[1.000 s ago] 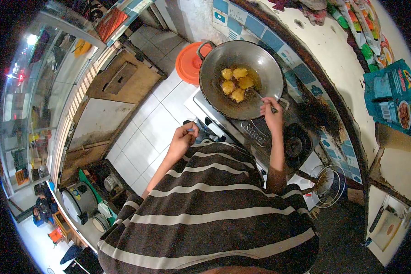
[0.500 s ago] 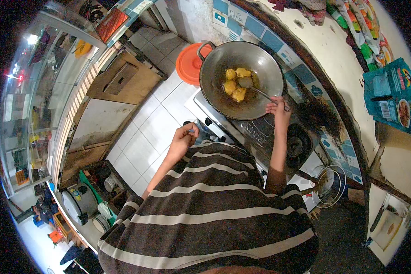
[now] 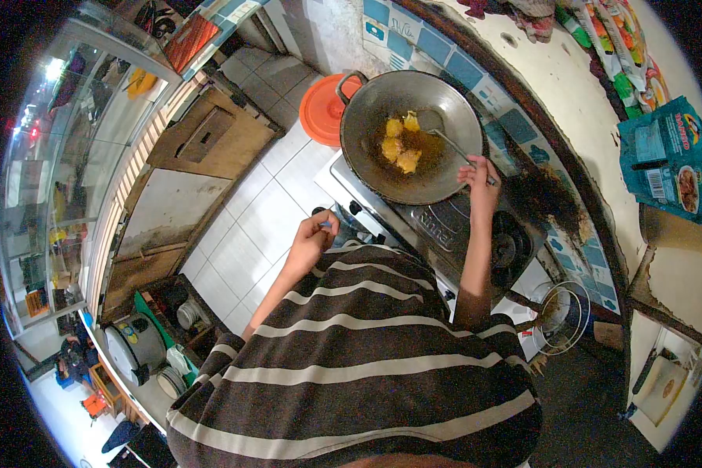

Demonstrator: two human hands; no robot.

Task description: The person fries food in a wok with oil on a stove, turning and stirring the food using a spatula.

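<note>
A large metal wok (image 3: 366, 168) sits on the stove, with oil and several yellow fritters (image 3: 393, 148) in its middle. My right hand (image 3: 482, 181) grips the handle of a metal spatula (image 3: 454, 146) over the wok's right rim. The spatula's head is inside the wok, just right of the fritters. Near my belly, at the stove's front edge, my left hand (image 3: 317, 235) is closed with its fingers curled; something small and bluish shows at the fingers, too small to make out.
An orange lid (image 3: 320, 109) lies left of the wok. A bare burner (image 3: 508, 248) is right of it. A teal packet (image 3: 666, 160) hangs over the right ledge. A wire rack (image 3: 563, 316) stands at the lower right, a rice cooker (image 3: 129, 343) at the lower left.
The spatula has moved from beneath the fritters to their right, and my right hand has shifted right. The fritters have shifted in the oil, and fewer show distinctly. My left hand has stayed still.
</note>
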